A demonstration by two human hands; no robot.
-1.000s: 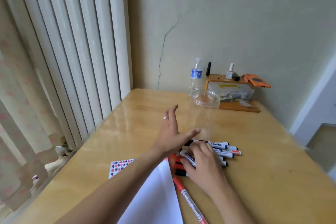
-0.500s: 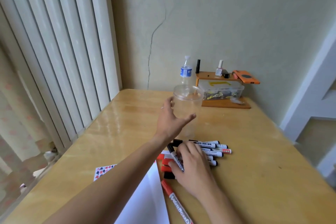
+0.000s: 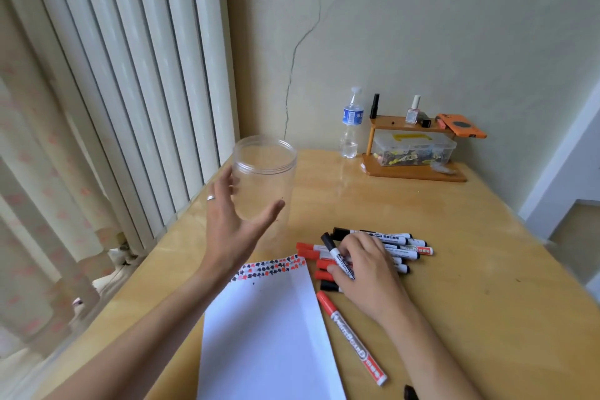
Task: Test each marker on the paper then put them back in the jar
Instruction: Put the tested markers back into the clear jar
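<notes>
An empty clear plastic jar [image 3: 264, 169] stands upright at the left of the table, and my left hand [image 3: 232, 230] wraps its near side, fingers behind, thumb in front. My right hand [image 3: 367, 273] lies on a pile of black and red whiteboard markers [image 3: 406, 242] and pinches one black-capped marker [image 3: 331, 245], tilted up out of the pile. A white paper sheet [image 3: 266, 334] with red and black test marks along its far edge lies in front of me. One red marker [image 3: 354, 339] lies alone beside the paper's right edge.
The wooden table [image 3: 470, 286] meets vertical blinds [image 3: 130, 75] on the left. At the back stand a water bottle [image 3: 350, 123] and a small wooden shelf [image 3: 415, 172] with a clear box, small bottles and an orange phone [image 3: 461, 128]. A black cap [image 3: 409, 393] lies near my right forearm.
My left hand reached the jar, closed around it and brought it left, away from the water bottle. My right hand stayed on the pile and lifted a black marker's capped end.
</notes>
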